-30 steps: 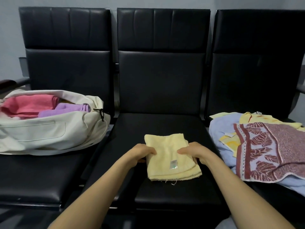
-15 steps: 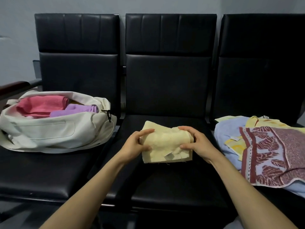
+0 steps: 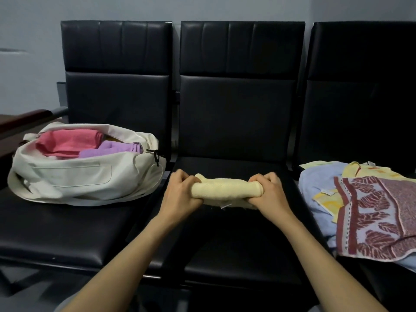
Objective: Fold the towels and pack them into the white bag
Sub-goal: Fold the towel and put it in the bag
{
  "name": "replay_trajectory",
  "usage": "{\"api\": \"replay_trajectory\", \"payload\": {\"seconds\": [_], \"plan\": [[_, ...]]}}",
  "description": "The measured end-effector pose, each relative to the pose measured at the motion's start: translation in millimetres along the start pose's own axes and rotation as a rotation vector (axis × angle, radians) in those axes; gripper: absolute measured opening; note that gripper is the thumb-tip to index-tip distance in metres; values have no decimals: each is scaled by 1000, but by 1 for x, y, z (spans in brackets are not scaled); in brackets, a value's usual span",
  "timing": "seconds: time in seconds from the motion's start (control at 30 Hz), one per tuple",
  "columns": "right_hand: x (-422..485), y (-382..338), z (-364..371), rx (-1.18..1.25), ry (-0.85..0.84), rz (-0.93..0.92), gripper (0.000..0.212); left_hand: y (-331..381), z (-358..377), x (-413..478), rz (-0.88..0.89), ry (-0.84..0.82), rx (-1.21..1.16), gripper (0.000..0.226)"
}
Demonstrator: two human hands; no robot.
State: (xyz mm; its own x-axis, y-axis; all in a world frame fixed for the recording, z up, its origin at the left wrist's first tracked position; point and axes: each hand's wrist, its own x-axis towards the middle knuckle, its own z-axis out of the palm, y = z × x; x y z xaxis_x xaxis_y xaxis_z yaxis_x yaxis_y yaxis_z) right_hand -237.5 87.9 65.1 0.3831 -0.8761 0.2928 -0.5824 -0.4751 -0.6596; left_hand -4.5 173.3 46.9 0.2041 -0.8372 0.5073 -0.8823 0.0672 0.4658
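Both hands gripped the rolled yellow towel [image 3: 226, 188] above the middle seat [image 3: 236, 239]: left hand [image 3: 180, 194] curled round its left end, right hand [image 3: 269, 193] round its right end. White bag [image 3: 74, 179] sat open on the left seat, pink towel [image 3: 67, 140] and purple towel [image 3: 112, 148] inside. Unfolded towel pile [image 3: 369, 203] lay on the right seat.

We see a soft terry-cloth yellow towel [image 3: 226, 189] on a smooth, faintly glossy black leather seat [image 3: 236, 239]; left of it, a matt white fabric bag [image 3: 74, 176].
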Motion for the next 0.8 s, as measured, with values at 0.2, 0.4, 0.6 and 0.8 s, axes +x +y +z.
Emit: {"api": "replay_trajectory", "payload": {"seconds": [0.2,0.4,0.6,0.8], "plan": [[1,6,6,449,-141,76,26,-5,-9,3,-320,-163,-486,38],[10,13,23,503,-233,528,53,-4,9,-1,-704,-256,-727,38],[10,21,25,662,-424,663,55,-18,5,2,-859,-447,-954,29],[32,-18,34,673,-283,648,55,-28,-13,14,-793,-255,-879,48]]}}
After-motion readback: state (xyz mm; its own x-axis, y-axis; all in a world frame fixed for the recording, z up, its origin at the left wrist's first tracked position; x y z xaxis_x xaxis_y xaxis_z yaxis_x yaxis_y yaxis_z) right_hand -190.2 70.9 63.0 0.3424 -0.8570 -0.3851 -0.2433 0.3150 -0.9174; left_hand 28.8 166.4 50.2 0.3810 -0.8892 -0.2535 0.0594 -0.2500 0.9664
